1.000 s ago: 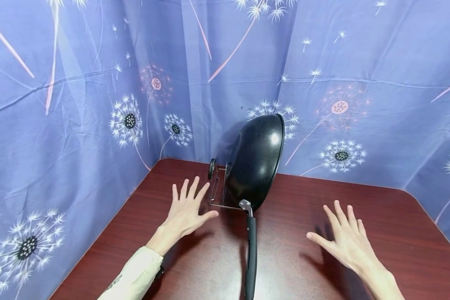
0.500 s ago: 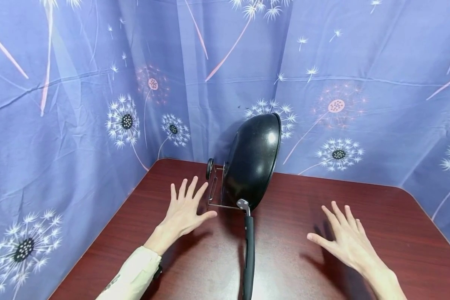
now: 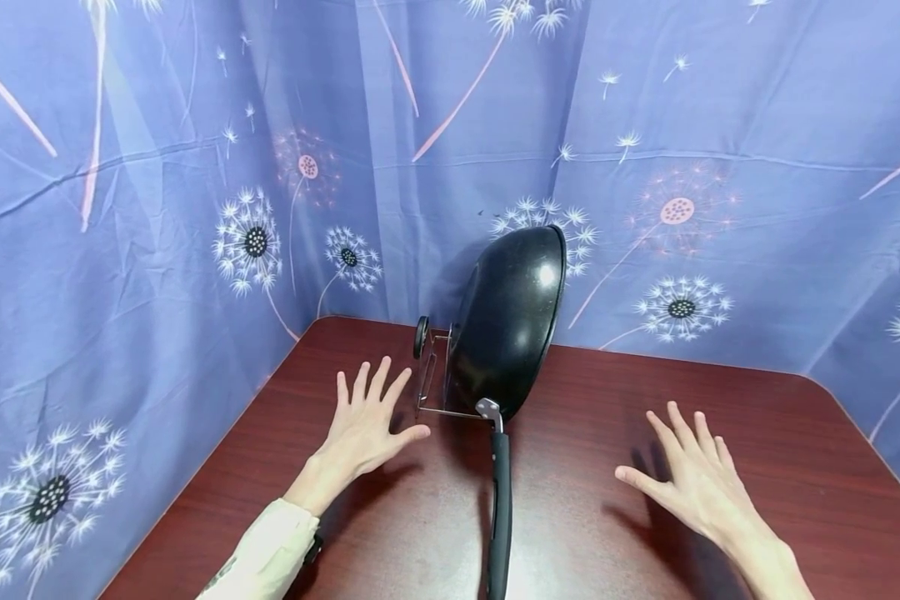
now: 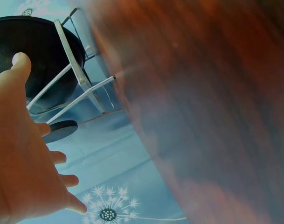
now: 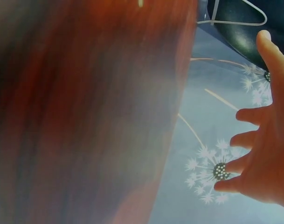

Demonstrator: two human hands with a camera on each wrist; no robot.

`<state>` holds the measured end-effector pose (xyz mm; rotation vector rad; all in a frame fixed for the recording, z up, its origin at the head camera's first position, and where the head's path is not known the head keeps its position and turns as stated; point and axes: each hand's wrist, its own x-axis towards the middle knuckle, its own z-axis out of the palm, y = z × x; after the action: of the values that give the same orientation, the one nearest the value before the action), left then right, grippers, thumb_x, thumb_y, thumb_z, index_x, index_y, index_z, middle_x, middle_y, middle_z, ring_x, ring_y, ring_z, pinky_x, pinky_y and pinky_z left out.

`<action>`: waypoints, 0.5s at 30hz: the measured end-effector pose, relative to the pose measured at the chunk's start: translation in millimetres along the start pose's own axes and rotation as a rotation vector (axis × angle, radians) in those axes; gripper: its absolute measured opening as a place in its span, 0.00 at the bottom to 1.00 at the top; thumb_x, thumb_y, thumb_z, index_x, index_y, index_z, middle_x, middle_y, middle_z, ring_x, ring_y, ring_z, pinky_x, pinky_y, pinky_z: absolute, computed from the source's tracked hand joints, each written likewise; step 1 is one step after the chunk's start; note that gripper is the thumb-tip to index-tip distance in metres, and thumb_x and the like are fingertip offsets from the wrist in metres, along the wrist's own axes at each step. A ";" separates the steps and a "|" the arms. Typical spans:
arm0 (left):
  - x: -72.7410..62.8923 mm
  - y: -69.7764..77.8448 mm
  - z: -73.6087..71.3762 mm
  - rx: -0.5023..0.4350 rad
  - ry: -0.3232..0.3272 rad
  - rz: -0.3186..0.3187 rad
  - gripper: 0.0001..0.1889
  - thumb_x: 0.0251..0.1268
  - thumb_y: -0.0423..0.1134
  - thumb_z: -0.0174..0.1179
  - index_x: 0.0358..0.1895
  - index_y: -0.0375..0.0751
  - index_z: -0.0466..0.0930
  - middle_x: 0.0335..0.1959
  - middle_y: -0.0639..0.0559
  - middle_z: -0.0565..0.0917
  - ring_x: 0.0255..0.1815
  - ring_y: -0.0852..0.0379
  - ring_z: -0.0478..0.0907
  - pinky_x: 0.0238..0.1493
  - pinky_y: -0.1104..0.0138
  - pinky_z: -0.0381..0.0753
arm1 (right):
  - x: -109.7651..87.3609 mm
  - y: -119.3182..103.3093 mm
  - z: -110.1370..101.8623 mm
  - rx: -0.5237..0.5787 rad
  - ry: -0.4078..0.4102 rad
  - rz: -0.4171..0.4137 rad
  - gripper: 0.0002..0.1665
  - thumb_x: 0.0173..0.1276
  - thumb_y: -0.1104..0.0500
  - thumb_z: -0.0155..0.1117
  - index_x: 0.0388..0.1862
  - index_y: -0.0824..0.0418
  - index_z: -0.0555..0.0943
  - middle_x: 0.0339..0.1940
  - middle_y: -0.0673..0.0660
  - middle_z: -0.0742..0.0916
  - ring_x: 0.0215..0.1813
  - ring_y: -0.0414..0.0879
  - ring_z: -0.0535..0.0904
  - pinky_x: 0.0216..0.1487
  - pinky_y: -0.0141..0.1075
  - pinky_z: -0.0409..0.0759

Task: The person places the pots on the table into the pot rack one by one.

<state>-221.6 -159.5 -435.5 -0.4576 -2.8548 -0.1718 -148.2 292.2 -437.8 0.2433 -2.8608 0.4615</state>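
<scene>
A black wok (image 3: 506, 321) stands tilted on its side in a wire rack (image 3: 431, 379) at the back middle of the table. Its long black handle (image 3: 501, 508) points toward the near edge. A black round disc (image 3: 421, 337) shows at the rack's left end. My left hand (image 3: 360, 433) hovers with fingers spread, left of the rack and holding nothing. To the right of the wok, well apart from it, my right hand (image 3: 697, 483) is also spread over the table and holds nothing. Both wrist views show the wok (image 4: 39, 56) and rack beyond the thumbs.
The dark red wooden table (image 3: 570, 467) has a rounded back right corner. Blue curtains (image 3: 457, 108) with dandelion prints hang along its left and back sides. A pale sleeve (image 3: 266, 546) covers the left forearm.
The left hand has drifted slightly left, a little farther from the rack. The right hand, wok and rack stay about where they were; the head view shifts slightly.
</scene>
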 end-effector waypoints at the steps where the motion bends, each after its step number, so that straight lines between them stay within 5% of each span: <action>1: 0.1 -0.2 -0.4 0.002 0.005 -0.003 0.51 0.56 0.78 0.51 0.79 0.55 0.53 0.81 0.42 0.51 0.81 0.34 0.46 0.74 0.32 0.38 | 0.1 0.0 0.3 -0.009 0.003 0.000 0.59 0.60 0.26 0.62 0.78 0.62 0.58 0.80 0.70 0.56 0.79 0.75 0.43 0.68 0.73 0.47; 15: 0.8 1.1 -1.3 -0.006 0.009 -0.005 0.51 0.56 0.78 0.50 0.79 0.55 0.53 0.81 0.42 0.51 0.81 0.34 0.46 0.74 0.32 0.37 | 1.4 -3.6 3.2 -0.031 0.009 -0.001 0.58 0.58 0.27 0.64 0.77 0.61 0.61 0.79 0.70 0.58 0.79 0.73 0.45 0.67 0.72 0.50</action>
<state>-221.8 -158.5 -434.0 -0.4501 -2.8472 -0.1827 -149.4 287.6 -439.3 0.2369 -2.8568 0.4160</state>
